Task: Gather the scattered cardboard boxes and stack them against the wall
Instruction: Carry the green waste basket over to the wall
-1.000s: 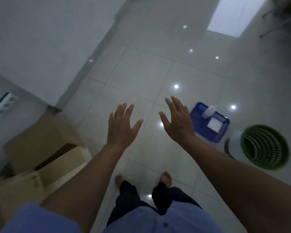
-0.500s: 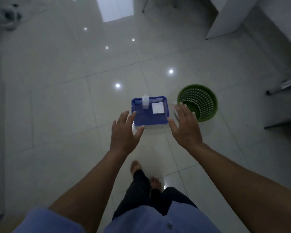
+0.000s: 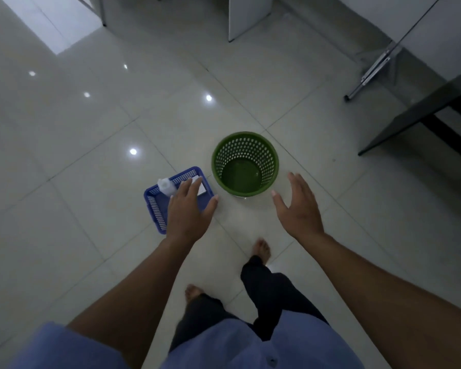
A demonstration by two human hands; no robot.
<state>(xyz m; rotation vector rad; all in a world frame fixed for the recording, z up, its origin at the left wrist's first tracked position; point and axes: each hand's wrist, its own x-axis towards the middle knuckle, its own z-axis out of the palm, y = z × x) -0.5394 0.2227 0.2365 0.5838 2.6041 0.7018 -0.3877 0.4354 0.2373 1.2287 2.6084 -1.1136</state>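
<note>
Both arms out in front, palms down, nothing in either. Left hand [image 3: 188,211]: grip wide, fingers straight and spread, thumb out to the side. Right hand [image 3: 300,209]: grip wide too, fingers extended, thumb splayed toward the other hand. Neither touches anything; both hang in the air above the floor [image 3: 91,123].

Cardboard boxes: none anywhere in view, so their place cannot be told from here.

On the pale glossy tiles, ceiling lights reflected as bright dots. A green perforated bin [image 3: 245,163] stands upright, open mouth up, nothing inside. Just beside it, a blue slotted tray [image 3: 155,206], partly hidden under the left hand; in its far end a small white bottle [image 3: 165,185] and a white flat item [image 3: 201,188], too covered to identify. Bin and tray close together, whether touching I cannot tell.

Bare feet on the tiles, one ahead [image 3: 261,249] and one behind [image 3: 193,291], dark trousers, blue shirt at the bottom.

Far side: white furniture panels [image 3: 248,14]. To the right, a dark worktop [image 3: 421,113] on dark legs, a chrome leg [image 3: 367,75] behind it.
</note>
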